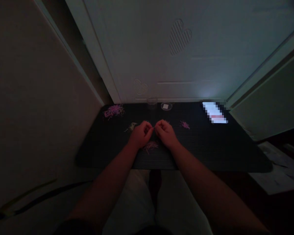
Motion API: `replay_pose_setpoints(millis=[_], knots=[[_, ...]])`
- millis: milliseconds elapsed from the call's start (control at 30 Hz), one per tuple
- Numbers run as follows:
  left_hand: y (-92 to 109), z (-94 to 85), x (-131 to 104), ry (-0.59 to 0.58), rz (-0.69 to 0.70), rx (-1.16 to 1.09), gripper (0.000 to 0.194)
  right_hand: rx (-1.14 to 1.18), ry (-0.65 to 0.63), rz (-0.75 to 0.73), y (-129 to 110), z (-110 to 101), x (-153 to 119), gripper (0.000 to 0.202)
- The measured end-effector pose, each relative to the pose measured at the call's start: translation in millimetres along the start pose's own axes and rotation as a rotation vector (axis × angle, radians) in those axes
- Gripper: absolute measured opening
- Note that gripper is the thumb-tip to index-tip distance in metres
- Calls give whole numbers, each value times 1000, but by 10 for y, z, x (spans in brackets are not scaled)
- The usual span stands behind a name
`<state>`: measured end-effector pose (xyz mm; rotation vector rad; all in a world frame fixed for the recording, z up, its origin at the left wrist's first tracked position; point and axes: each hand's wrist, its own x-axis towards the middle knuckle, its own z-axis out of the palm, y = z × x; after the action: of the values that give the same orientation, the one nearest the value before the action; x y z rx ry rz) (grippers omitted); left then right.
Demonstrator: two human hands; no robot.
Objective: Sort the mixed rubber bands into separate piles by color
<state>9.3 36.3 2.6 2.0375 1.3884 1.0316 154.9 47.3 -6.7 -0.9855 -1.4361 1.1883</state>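
Fingertips of left hand [140, 133] and right hand [164, 133] pinch narrowly together at frame centre, seemingly working one thin pink strip [154, 128] between them, above a small strip pile [150, 146]; finishing likely needs steady, fine pressure.

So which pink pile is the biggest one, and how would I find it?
Start at the black table and look to its far left corner, near the white door. The biggest pink pile lies there, wider and thicker than the small tuft right of the hands.
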Motion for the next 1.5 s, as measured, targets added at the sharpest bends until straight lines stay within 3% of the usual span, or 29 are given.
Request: replay_pose_setpoints(millis=[367, 533, 833, 1500], knots=[[24, -13, -9, -11, 32, 57, 12, -55, 40, 11, 2, 5, -13, 16], [15, -9, -2, 32, 25, 66, 12, -133, 21, -79, -17, 7, -17, 12], [7, -8, 4, 96, -21, 69, 11, -134, 18, -70, 4, 15, -15, 10], [-25, -7, -6, 55, 15, 93, 12, -119, 25, -30, 5, 13, -2, 14]])
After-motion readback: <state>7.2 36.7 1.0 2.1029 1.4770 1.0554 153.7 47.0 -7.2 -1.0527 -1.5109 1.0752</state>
